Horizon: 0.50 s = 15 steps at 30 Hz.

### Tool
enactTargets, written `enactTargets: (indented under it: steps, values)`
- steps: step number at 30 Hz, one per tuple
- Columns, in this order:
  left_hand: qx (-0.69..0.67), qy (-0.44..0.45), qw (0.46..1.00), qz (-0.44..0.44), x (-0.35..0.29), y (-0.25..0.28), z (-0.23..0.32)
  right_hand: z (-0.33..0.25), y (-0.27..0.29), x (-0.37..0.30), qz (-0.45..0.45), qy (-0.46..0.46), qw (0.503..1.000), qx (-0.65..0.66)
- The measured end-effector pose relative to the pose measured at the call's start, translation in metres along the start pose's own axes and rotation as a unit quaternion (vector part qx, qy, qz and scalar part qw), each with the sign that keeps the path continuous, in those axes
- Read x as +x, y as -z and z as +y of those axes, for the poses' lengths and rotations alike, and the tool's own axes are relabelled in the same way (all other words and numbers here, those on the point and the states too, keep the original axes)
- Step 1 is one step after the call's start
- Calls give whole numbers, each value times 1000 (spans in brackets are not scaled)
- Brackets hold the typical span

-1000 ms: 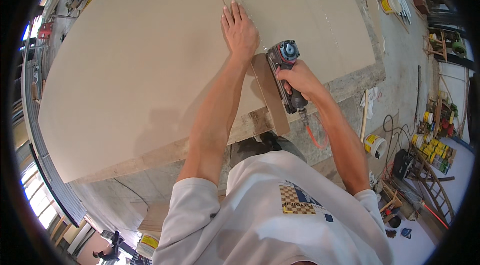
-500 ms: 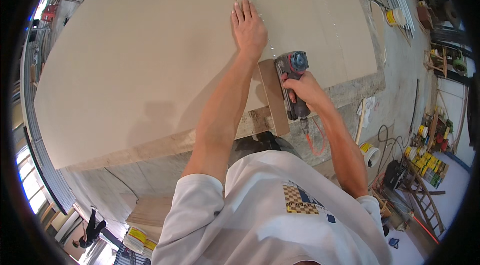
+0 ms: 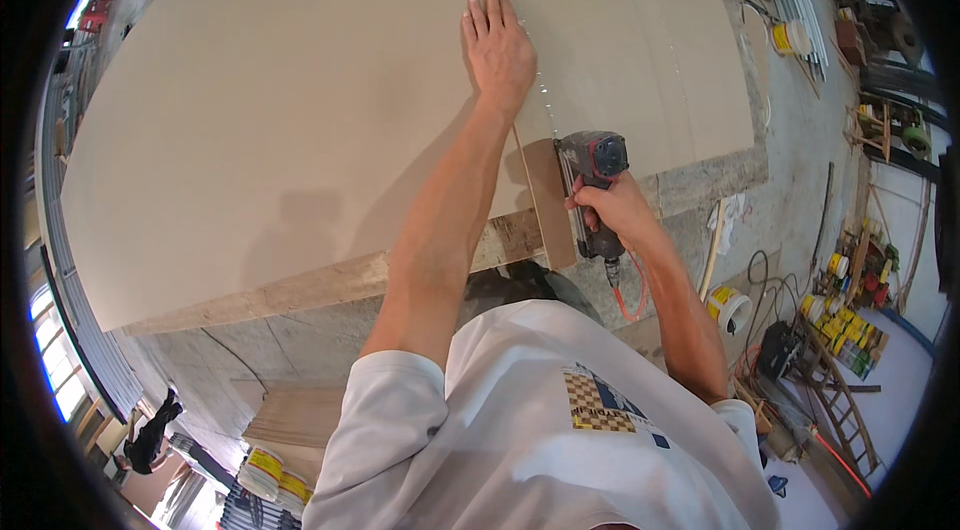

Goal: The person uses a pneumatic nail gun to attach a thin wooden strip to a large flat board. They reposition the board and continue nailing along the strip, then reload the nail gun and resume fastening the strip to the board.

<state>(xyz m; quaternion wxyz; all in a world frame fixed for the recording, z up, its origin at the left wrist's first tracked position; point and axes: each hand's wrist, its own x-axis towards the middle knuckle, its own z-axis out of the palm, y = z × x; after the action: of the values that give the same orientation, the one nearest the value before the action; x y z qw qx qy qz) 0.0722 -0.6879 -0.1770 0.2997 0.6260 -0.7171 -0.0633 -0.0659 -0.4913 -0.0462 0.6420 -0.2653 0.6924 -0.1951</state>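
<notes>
My left hand [image 3: 502,55] lies flat with fingers stretched along a long narrow strip [image 3: 551,222] on a large beige board [image 3: 270,110]. The strip runs from the far edge toward me, and its near end sticks out past the board's front edge. A dark air nail gun [image 3: 594,152] is in my right hand [image 3: 620,208], whose fingers wrap its handle. The gun stands at the strip's right side, near the front edge; its nose is hidden. From the handle's end hangs an orange air hose [image 3: 640,306]. A row of small shiny spots lies beside the strip, ahead of the gun.
On the concrete floor to the right are a white bucket [image 3: 730,310], a wooden ladder [image 3: 845,405], coiled hoses and stacked yellow containers [image 3: 843,335]. Another bucket [image 3: 790,37] stands far right. At the lower left, a person in dark clothes [image 3: 152,435] is in the distance.
The nail gun in my right hand has come a short way toward me along the strip. My left hand stays pressed in nearly the same place.
</notes>
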Motion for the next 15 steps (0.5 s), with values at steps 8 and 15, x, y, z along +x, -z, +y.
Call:
enactTargets:
  steps: [8,15]
  values:
    - [14,9,999,-32,1,3,2,12,-5,-19,18,-23,999,28]
    - [28,-2,999,-22,1,2,3,24,-2,-23,31,-11,999,-7]
